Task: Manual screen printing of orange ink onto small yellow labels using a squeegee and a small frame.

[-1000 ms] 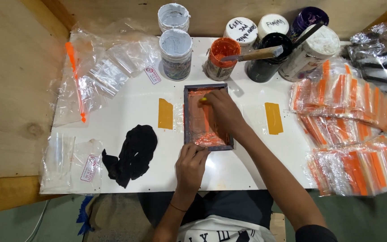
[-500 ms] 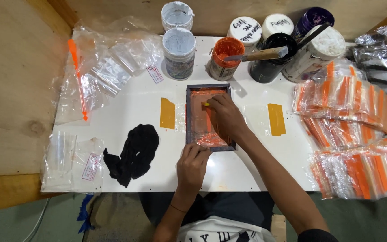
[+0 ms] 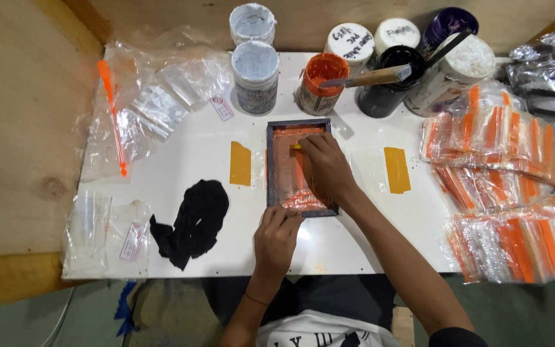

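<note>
1. Head view: the small dark-framed printing screen (image 3: 301,168) lies at the middle of the white table (image 3: 354,244). Its near edge is pinned by the closed fingers of the left hand (image 3: 276,236).
2. A yellow-tipped squeegee (image 3: 297,147) is gripped over the orange-inked mesh by the right hand (image 3: 324,168).
3. If the frame were let slip, the print could be smeared.
4. The open orange ink jar (image 3: 320,83) just beyond could be knocked by the forearm.

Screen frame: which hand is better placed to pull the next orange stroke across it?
Right hand: already over the screen frame, fingers on the orange ink. Left hand is braced on the frame's near edge.
</note>
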